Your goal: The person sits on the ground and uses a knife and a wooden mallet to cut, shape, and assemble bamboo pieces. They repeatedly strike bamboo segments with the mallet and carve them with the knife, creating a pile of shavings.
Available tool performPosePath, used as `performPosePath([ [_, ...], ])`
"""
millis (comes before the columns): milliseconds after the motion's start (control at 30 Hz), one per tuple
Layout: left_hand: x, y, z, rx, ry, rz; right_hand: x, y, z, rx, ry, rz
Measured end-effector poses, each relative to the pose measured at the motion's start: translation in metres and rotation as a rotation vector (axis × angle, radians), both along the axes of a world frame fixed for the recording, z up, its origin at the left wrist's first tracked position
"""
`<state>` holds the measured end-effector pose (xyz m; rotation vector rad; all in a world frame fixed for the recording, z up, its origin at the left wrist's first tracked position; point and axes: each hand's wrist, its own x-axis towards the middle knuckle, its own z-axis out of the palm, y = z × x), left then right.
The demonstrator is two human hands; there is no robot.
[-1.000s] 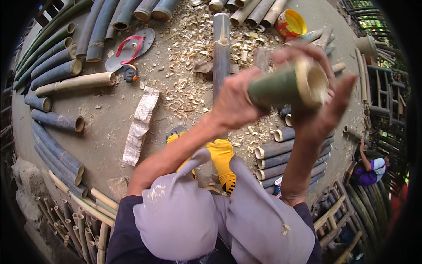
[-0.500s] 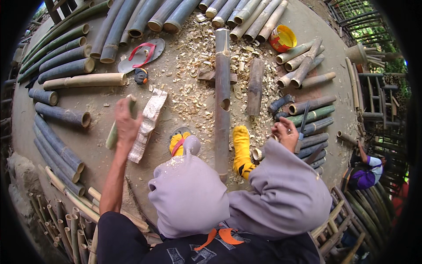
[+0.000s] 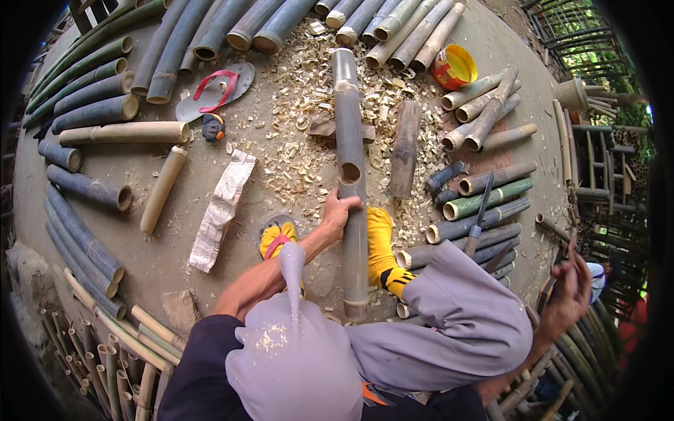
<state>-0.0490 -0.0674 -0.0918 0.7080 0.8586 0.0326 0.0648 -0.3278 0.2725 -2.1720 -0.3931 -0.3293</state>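
Observation:
A long grey-brown bamboo tube (image 3: 349,133) with a round hole in its upper side lies lengthwise between my feet, its far part across a wooden block (image 3: 323,129). My left hand (image 3: 340,212) is closed round the tube just below the hole. Out at the right, past my knee, my right hand (image 3: 572,284) is raised and smeared by motion; whether it holds anything does not show. A knife (image 3: 480,214) with a long blade rests on the bamboo pieces at the right. At the left a short pale bamboo piece (image 3: 164,189) lies on the ground.
Pale chips (image 3: 302,140) cover the ground around the tube. A wooden mallet-like piece (image 3: 405,151), a flat whitish slab (image 3: 223,210), a sandal (image 3: 214,91), a tape measure (image 3: 213,128) and a yellow-red tub (image 3: 454,67) lie about. Cut bamboo (image 3: 484,196) lines both sides.
My left hand has let go of the short bamboo piece and moved right onto the long tube. My right hand has moved away from the knife, outward to the right.

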Motion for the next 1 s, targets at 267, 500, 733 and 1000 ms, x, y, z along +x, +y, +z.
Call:
performPosePath([
  [267,0.038,0.022,0.112,-0.887,-0.688,0.23,-0.095,0.067,-0.006,-0.262,0.803,0.442],
  [500,0.024,0.03,0.102,-0.931,-0.751,0.177,-0.11,0.097,-0.021,-0.425,0.69,0.572],
  [733,0.053,0.064,0.104,-0.763,-0.76,0.169,-0.107,0.102,0.0,-0.578,0.021,0.538],
  [1000,0.064,0.078,0.104,-0.686,-0.74,0.069,-0.14,0.07,-0.038,-0.488,-0.026,0.275],
])
